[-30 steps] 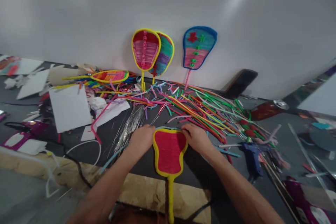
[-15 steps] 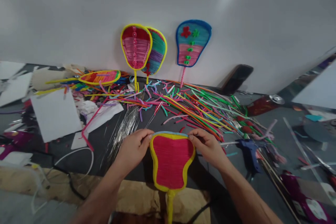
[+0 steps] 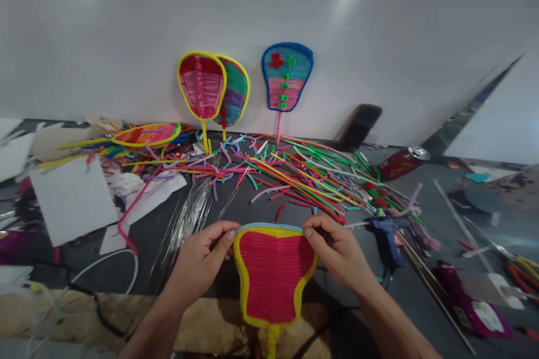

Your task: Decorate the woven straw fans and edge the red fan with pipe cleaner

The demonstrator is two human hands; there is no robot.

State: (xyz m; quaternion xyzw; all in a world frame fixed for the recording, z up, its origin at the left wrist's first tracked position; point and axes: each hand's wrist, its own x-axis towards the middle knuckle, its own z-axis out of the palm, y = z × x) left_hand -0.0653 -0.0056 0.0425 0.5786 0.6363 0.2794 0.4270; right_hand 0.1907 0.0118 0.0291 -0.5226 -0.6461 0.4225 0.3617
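Observation:
A hand fan (image 3: pixel 272 275) covered in red pipe cleaners, with a yellow border and a yellow handle (image 3: pixel 272 342), stands upright in front of me, handle down. Along its top edge runs a light-blue pipe cleaner (image 3: pixel 269 228). My left hand (image 3: pixel 206 261) pinches the fan's top left corner between thumb and forefinger, at one end of the blue strip. At the top right corner, my right hand (image 3: pixel 337 247) pinches in the same way over the other end. The strip's tips are hidden by my fingers.
Finished fans with pink (image 3: pixel 202 87) and blue (image 3: pixel 288 76) faces lean on the white wall. Loose pipe cleaners (image 3: pixel 303 174) cover the back of the table. To the right are a blue glue gun (image 3: pixel 385 241), a drink can (image 3: pixel 402 162) and a phone (image 3: pixel 362 126); white card (image 3: pixel 73 199) lies left.
The camera view has shifted, so the background appears further left. Both hands keep their pinch on the fan's top corners, and the fan sits slightly lower in view.

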